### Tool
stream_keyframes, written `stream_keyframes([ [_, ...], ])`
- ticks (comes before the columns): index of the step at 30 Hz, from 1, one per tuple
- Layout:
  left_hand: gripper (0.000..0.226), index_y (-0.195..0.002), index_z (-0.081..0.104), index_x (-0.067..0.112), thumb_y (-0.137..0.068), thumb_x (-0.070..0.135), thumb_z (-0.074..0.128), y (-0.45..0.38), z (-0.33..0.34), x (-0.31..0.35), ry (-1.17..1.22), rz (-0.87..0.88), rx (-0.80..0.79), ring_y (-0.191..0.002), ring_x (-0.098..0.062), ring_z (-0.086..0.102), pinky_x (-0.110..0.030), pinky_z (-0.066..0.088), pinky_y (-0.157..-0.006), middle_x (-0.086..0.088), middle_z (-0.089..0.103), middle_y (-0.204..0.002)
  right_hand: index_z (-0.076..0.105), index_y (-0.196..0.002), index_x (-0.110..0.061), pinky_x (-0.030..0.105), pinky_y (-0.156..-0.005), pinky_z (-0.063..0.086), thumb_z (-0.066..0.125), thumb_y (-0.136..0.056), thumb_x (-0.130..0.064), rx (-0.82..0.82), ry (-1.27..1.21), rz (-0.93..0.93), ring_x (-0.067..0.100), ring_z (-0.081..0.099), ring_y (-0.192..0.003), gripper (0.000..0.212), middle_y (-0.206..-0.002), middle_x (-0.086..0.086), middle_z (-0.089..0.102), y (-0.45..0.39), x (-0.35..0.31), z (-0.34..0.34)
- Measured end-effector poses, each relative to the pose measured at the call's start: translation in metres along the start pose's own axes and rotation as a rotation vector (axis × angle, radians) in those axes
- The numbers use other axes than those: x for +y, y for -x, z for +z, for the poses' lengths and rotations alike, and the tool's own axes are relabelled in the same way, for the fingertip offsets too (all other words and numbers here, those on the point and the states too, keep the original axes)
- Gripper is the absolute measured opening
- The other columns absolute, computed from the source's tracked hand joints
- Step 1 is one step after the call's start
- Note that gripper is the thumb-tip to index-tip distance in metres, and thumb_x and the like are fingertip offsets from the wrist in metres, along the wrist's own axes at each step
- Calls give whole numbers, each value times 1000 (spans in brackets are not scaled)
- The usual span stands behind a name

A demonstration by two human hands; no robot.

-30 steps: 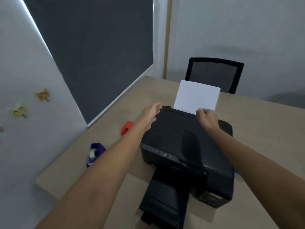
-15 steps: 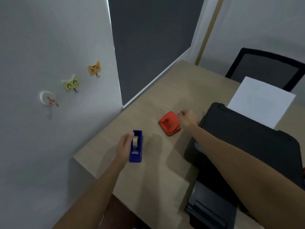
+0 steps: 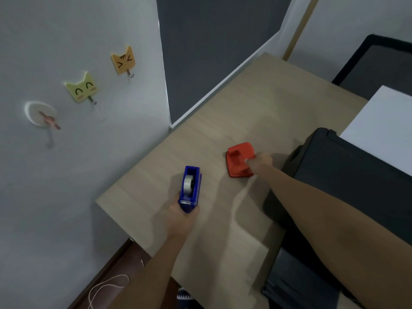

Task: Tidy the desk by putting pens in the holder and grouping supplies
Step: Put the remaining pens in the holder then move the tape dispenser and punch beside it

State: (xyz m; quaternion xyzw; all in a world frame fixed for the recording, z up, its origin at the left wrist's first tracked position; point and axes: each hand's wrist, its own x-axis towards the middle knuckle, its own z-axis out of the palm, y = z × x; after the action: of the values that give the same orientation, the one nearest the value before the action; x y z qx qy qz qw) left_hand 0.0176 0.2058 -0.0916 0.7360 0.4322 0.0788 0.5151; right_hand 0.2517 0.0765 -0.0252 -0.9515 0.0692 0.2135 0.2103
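Observation:
A blue tape dispenser [image 3: 190, 186] with a clear tape roll sits near the left end of the wooden desk [image 3: 256, 108]. My left hand [image 3: 181, 217] grips its near end. To the right lies a red hole punch [image 3: 238, 158], and my right hand [image 3: 259, 162] holds its right side. No pens or pen holder are in view.
A black printer [image 3: 347, 181] with white paper [image 3: 383, 128] in its rear tray fills the desk's right side. A black chair [image 3: 379, 61] stands behind it. Cat-shaped hooks [image 3: 82, 88] hang on the left wall. A white cord [image 3: 104, 286] lies on the floor.
My hands left the printer and went left to the desk's end. My left hand moved to the dispenser's near end and closed on it. My right hand closed on the red punch.

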Motion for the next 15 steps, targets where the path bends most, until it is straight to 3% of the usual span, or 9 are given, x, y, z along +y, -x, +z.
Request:
stream_keyframes([
  [3,42,-91,67,14,-56,35,77,-10,-15,-3,99,-1,-27,-78,-25,70,-39,59,-71,-5,71,-82,57,-121,1,43,-71,59,60,-88,-14,-82,-341,79,39,68,-101,36,-111,17,65,6,-6,12],
  [5,34,-93,64,15,-65,23,81,-16,-27,8,182,-40,-41,-78,-23,68,-41,59,-73,-8,70,-88,61,-117,-1,43,-64,62,58,-86,-9,-72,-393,66,38,70,-94,31,-95,12,61,15,-14,6],
  [7,33,-98,63,11,-71,14,81,-18,-37,20,219,-66,-41,-80,-24,67,-41,58,-76,-12,69,-94,60,-116,1,44,-61,62,59,-87,-6,-64,-452,60,41,71,-91,30,-91,13,58,28,-18,-12],
  [11,41,-109,64,0,-72,10,79,-13,-44,52,354,-26,-54,-93,-29,67,-34,54,-72,-12,69,-98,45,-129,7,53,-82,58,60,-88,-2,-116,-645,-21,43,68,-94,45,-107,18,54,47,-19,-74],
  [15,31,-101,67,5,-73,12,78,21,-28,124,444,158,-138,-92,-26,68,-34,52,-74,-8,71,-92,39,-134,6,49,-84,58,64,-87,-2,0,-853,-97,36,68,-84,54,-115,21,56,75,15,-168],
])
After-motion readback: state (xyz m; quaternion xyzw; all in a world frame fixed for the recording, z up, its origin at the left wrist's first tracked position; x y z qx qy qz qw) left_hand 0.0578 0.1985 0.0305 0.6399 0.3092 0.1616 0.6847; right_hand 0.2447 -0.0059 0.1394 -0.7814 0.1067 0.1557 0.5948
